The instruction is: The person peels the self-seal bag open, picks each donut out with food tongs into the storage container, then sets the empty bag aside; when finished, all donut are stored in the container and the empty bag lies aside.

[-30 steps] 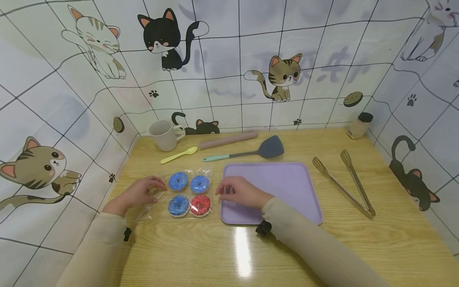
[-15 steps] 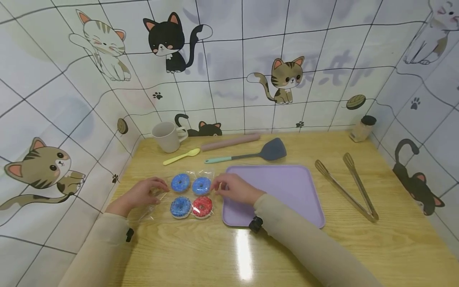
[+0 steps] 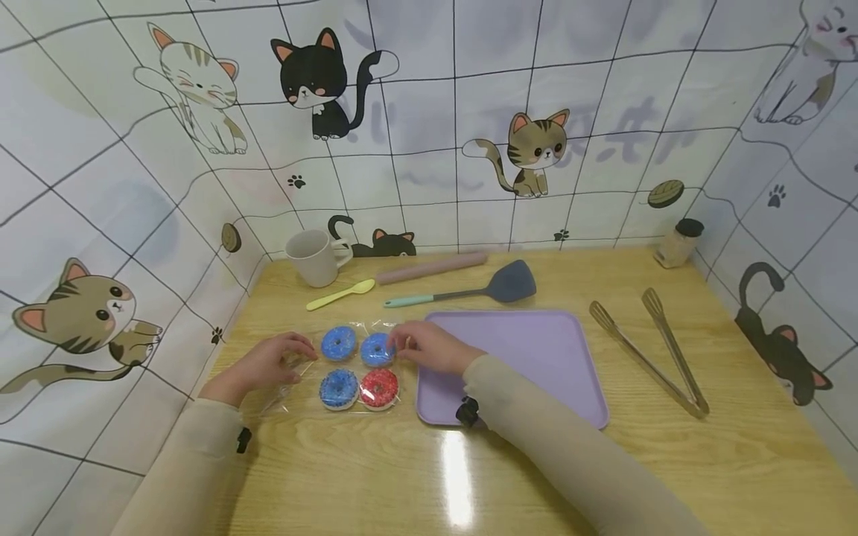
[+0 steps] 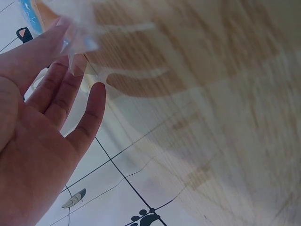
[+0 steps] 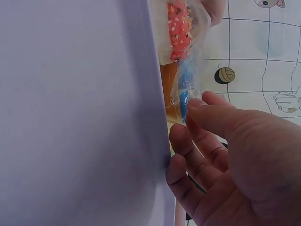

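Observation:
Three blue donuts and a red donut (image 3: 379,388) lie in two rows inside a clear plastic bag (image 3: 304,394) on the table's left side. My left hand (image 3: 275,361) pinches the bag's left end between thumb and index finger; in the left wrist view the crinkled plastic shows at the fingertips while the other fingers stand apart. My right hand (image 3: 432,346) reaches over the purple tray's (image 3: 516,365) left edge, fingers loosely bent. Its fingertips are right at the bag's upper right edge, beside a blue donut (image 3: 377,349); the right wrist view shows its thumb overlapping the plastic.
Behind the bag are a grey mug (image 3: 315,257), a yellow spoon (image 3: 340,295), a brownish-pink rolling pin (image 3: 432,268) and a spatula (image 3: 511,282). Metal tongs (image 3: 660,357) lie spread right of the tray. A black-lidded jar (image 3: 678,244) stands in the back right corner.
My right hand has moved left from the tray to the bag's upper right edge. My left hand stays at the bag's left end. The view has shifted slightly.

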### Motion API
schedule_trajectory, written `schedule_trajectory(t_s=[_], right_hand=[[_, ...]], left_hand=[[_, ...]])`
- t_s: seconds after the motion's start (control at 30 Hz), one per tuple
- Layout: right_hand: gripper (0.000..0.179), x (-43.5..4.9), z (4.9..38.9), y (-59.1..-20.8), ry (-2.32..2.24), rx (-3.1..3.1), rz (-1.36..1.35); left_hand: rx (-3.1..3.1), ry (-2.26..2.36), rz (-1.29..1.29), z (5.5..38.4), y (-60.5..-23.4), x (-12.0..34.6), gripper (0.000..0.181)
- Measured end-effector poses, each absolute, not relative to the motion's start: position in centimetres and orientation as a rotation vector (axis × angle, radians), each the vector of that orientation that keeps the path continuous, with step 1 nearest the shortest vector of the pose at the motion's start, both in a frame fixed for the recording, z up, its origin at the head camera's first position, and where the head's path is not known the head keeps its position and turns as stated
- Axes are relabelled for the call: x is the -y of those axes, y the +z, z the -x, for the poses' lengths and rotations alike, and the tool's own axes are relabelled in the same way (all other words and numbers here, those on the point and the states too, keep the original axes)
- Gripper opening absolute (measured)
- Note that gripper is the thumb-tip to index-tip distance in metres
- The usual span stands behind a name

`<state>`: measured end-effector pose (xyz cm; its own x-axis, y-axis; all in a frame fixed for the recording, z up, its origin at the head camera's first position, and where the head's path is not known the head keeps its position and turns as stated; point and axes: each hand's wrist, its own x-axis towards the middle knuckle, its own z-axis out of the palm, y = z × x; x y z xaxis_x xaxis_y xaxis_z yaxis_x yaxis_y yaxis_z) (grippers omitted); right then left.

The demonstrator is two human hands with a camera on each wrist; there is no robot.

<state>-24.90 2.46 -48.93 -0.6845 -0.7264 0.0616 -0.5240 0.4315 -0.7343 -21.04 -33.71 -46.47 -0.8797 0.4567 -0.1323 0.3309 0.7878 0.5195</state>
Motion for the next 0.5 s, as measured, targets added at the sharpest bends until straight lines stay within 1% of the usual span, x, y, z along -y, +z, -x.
schedule_trajectory(t_s=[0.27,0.5], right_hand=[[0.019,-1.95,25.48,-49.41,-1.013,-2.474,1.106],[0.009,-1.90,25.63,-49.61,-0.974,-2.505,1.149]], left_hand=[[-2.707,0.732,-0.594,21.08,-46.34,33.57,0.038],[-2.718,0.715,-0.597,21.18,-46.60,33.80,0.038]])
